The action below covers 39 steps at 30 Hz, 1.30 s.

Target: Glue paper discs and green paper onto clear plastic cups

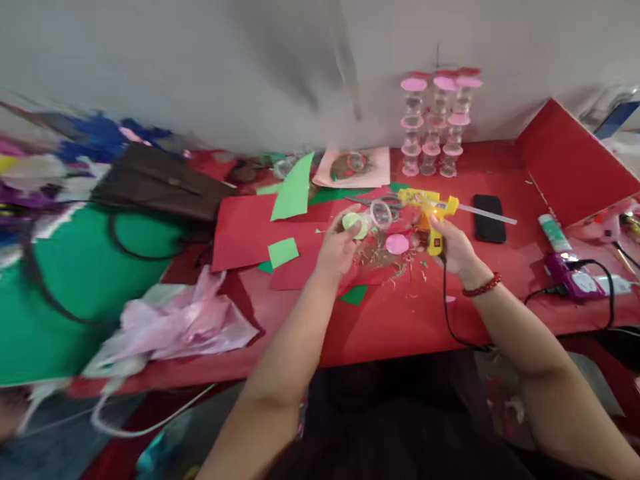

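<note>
Though amid scraps (355, 295), left hand (337, 248) snug on green disc (349, 219), right hand (457, 248) tight round glue gun (421, 198), pink disc (397, 245) between

The red table (400, 333) carries a black phone (493, 231), red paper (243, 233) and a crumpled pink plastic bag (185, 323).

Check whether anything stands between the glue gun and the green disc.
Yes, in this view: a clear cup, between the glue gun in the right hand and the green disc in the left hand.
</note>
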Each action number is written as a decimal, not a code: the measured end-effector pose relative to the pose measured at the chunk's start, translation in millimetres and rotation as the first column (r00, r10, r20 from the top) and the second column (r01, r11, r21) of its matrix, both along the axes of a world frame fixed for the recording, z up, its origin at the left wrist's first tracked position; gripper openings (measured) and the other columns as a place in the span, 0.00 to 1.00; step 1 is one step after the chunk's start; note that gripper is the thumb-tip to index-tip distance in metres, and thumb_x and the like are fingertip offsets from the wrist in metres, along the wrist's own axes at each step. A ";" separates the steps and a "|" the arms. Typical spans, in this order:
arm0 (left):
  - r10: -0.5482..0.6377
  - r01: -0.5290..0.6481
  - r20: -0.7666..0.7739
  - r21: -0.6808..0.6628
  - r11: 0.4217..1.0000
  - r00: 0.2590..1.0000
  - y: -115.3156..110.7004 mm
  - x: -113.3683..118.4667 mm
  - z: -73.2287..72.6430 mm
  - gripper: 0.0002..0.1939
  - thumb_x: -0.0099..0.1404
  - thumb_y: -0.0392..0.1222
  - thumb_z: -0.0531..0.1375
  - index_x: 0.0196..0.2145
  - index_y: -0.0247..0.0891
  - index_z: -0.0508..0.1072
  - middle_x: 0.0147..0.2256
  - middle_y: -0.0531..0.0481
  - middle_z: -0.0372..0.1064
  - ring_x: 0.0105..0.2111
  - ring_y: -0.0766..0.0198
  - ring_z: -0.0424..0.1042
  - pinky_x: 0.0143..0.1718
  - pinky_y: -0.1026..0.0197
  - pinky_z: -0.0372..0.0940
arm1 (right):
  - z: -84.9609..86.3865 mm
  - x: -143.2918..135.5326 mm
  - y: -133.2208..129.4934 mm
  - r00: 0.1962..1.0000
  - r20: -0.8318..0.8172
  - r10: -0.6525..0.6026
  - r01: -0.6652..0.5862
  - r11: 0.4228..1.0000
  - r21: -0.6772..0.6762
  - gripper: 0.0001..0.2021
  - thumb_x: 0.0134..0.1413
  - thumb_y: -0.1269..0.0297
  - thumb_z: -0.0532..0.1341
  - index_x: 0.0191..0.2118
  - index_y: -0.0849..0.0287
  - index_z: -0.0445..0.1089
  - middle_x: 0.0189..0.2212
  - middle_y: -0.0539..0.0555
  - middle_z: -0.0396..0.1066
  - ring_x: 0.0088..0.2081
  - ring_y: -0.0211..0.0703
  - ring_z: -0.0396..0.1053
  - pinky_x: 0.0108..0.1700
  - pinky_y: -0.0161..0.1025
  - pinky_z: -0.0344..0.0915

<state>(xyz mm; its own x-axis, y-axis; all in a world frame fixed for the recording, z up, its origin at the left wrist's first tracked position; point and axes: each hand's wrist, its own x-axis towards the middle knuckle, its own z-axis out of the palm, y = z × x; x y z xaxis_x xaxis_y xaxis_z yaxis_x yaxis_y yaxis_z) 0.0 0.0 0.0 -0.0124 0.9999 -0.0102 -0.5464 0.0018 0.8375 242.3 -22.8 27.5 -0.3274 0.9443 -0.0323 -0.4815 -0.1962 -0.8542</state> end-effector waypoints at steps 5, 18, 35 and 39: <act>-0.030 0.030 0.039 -0.005 1.000 0.999 1.1 -6.5 -5.1 0.25 0.44 0.46 0.83 0.41 0.48 0.85 0.39 0.54 0.81 0.36 0.65 0.77 0.37 0.63 0.72 | 1.0 1.2 -0.5 0.997 0.074 -0.007 0.010 0.999 -0.036 0.18 0.59 0.48 0.69 0.44 0.57 0.73 0.35 0.53 0.78 0.30 0.37 0.75 0.27 0.33 0.72; 0.083 -0.081 0.026 -0.045 0.996 0.996 8.4 -10.4 -15.2 0.21 0.51 0.41 0.80 0.42 0.46 0.83 0.42 0.50 0.80 0.41 0.61 0.77 0.41 0.59 0.69 | 1.4 -6.2 -8.5 0.965 0.237 -0.109 0.057 0.975 0.214 0.31 0.51 0.28 0.67 0.37 0.56 0.72 0.33 0.52 0.75 0.27 0.34 0.67 0.28 0.35 0.66; 0.139 -0.146 -0.063 -0.118 0.982 0.988 12.8 -4.3 -18.4 0.24 0.53 0.32 0.74 0.48 0.46 0.81 0.44 0.51 0.79 0.49 0.60 0.76 0.52 0.57 0.68 | -2.4 -8.4 -9.4 0.908 0.408 -0.095 -0.045 0.946 0.320 0.34 0.57 0.24 0.59 0.35 0.57 0.72 0.21 0.48 0.69 0.22 0.34 0.64 0.26 0.35 0.62; 0.117 -0.124 -0.061 -0.125 0.984 0.991 11.0 -2.8 -16.5 0.20 0.53 0.32 0.75 0.44 0.43 0.81 0.41 0.52 0.78 0.45 0.62 0.75 0.48 0.59 0.67 | -2.9 -10.0 -9.8 0.904 0.418 -0.085 -0.051 0.951 0.305 0.35 0.54 0.23 0.60 0.33 0.57 0.72 0.21 0.48 0.68 0.22 0.33 0.63 0.25 0.34 0.62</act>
